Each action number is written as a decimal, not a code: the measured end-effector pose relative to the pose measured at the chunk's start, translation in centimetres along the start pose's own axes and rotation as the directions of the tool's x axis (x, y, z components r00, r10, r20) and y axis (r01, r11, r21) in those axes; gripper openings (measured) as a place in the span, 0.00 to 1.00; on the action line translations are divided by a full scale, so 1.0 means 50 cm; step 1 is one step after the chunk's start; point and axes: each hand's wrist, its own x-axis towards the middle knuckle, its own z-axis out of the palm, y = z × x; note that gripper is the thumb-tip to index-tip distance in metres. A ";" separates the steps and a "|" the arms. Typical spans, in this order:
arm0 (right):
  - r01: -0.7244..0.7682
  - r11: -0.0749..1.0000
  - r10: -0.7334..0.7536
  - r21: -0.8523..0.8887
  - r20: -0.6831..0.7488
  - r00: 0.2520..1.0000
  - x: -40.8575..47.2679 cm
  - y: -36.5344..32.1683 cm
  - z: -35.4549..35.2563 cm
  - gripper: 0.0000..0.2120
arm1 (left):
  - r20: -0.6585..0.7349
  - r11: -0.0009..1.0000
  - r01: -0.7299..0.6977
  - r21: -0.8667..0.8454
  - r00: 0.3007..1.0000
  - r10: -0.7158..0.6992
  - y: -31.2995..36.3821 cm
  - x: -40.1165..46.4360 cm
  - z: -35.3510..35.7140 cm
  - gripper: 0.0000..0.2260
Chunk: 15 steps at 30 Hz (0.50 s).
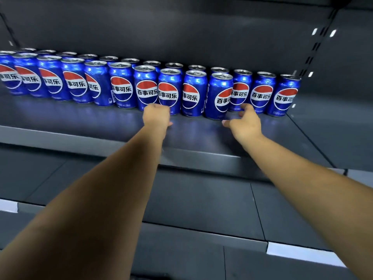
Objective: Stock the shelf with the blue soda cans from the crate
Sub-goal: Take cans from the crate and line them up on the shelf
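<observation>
Several blue soda cans stand upright in two rows along the dark shelf. The front row ends at a can set slightly forward. My left hand reaches in with curled fingers and holds nothing. Its knuckles are at the base of two front-row cans. My right hand hovers just right of the forward can. Its fingers are loosely spread, its thumb points left, and it grips nothing. Three back-row cans stand uncovered at the right end. No crate is in view.
A slotted upright bounds the shelf on the right. Bare shelf surface lies in front of the cans. A lower dark shelf with white price strips runs beneath my forearms.
</observation>
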 end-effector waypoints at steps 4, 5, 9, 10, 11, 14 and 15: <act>-0.013 1.000 0.012 -0.027 -0.004 1.000 -0.089 -0.036 0.004 0.29 | 0.054 0.999 0.035 -0.004 0.998 -0.035 0.022 -0.040 -0.101 0.11; -0.014 1.000 0.014 -0.021 0.000 1.000 -0.114 -0.047 0.010 0.28 | 0.078 0.999 0.032 -0.005 0.996 -0.032 0.030 -0.058 -0.123 0.09; 0.012 0.999 -0.011 -0.047 0.011 1.000 -0.213 -0.086 0.041 0.29 | 0.129 0.983 -0.143 0.119 0.983 0.127 0.060 -0.112 -0.211 0.09; 0.012 0.999 -0.012 -0.045 0.007 1.000 -0.236 -0.094 0.047 0.29 | 0.158 0.970 -0.186 0.155 0.974 0.161 0.065 -0.121 -0.235 0.10; 0.010 0.999 -0.010 -0.038 0.004 1.000 -0.258 -0.100 0.053 0.29 | 0.187 0.957 -0.222 0.186 0.964 0.187 0.070 -0.132 -0.258 0.10; -0.001 0.999 0.001 -0.036 -0.005 1.000 -0.320 -0.116 0.066 0.29 | 0.250 0.914 -0.314 0.257 0.935 0.251 0.071 -0.162 -0.321 0.11; -0.009 0.999 0.008 -0.038 -0.006 1.000 -0.340 -0.120 0.070 0.29 | 0.266 0.900 -0.339 0.275 0.926 0.268 0.067 -0.172 -0.340 0.11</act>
